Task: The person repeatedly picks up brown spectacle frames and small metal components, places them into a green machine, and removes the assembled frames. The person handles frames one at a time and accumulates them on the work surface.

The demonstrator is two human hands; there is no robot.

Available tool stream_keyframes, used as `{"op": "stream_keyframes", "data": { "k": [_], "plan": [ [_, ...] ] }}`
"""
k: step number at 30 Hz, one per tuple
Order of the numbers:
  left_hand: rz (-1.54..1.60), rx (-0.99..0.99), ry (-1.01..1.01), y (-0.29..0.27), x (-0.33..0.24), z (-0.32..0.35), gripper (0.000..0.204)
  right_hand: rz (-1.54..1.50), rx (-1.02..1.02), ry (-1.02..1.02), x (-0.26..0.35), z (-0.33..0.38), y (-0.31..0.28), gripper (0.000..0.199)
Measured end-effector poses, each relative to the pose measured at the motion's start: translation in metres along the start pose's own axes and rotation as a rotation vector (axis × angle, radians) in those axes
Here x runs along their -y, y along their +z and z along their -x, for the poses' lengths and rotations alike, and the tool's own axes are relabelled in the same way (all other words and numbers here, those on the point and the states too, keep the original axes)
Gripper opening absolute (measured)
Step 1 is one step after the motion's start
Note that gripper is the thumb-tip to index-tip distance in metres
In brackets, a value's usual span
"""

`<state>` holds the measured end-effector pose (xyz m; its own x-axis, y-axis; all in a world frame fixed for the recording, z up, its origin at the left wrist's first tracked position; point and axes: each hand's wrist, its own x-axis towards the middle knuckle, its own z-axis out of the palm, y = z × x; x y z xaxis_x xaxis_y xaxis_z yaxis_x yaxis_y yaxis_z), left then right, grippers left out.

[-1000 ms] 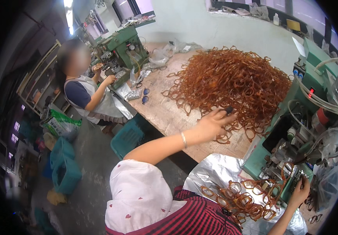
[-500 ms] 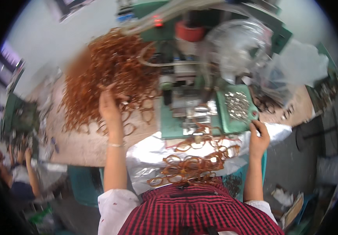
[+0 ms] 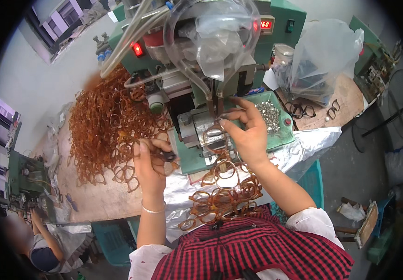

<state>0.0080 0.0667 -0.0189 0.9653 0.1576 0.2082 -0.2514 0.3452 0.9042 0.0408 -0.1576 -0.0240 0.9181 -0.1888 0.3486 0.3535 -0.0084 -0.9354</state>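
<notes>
My right hand [image 3: 250, 135] is at the head of the green bench machine [image 3: 189, 154], its thumb and fingertips pinching the upper end of a brown eyeglass frame [image 3: 226, 175]. That frame hangs down over the machine's front, one rim below the other. By the edge of a large heap of amber eyeglass frames [image 3: 108, 121], my left hand [image 3: 150, 163] is closed, fingers curled. Something dark shows at its fingertips, and amber frame parts lie around it; what it grips I cannot make out. More amber frames [image 3: 201, 200] lie in rows just before my checked apron.
A green tray [image 3: 283, 133] of small metal parts adjoins the machine's right side. Beyond it sit dark eyeglass frames [image 3: 304, 110] and a clear plastic bag [image 3: 320, 56]. Silver foil [image 3: 316, 140] covers the table's front edge. At far left, another person [image 3: 47, 252] works.
My right hand has moved from the tray's corner up and left to the machine head, with an eyeglass frame. My left hand has come from the heap slightly toward the machine. The view has shifted.
</notes>
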Motion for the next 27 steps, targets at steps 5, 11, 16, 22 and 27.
{"op": "stream_keyframes", "data": {
  "k": [5,11,16,22,27],
  "plan": [
    [-0.206,0.549,0.017,0.036,-0.012,0.023,0.026,-0.231,-0.021,0.158,0.020,-0.003,0.008,0.059],
    [0.038,0.726,-0.793,0.054,-0.009,0.056,0.031,-0.009,0.118,0.056,0.050,0.013,-0.004,0.057],
    [0.298,0.606,-0.862,0.079,-0.001,0.014,0.031,0.333,-0.109,-0.129,0.009,-0.017,-0.061,0.047],
    [0.310,0.524,-0.807,0.075,0.020,0.014,0.026,0.749,-0.173,0.004,-0.052,0.031,-0.136,0.044],
    [0.258,0.559,-0.726,0.075,0.029,0.017,0.031,1.248,-0.043,-0.323,-0.073,0.027,-0.121,0.035]
  ]
}}
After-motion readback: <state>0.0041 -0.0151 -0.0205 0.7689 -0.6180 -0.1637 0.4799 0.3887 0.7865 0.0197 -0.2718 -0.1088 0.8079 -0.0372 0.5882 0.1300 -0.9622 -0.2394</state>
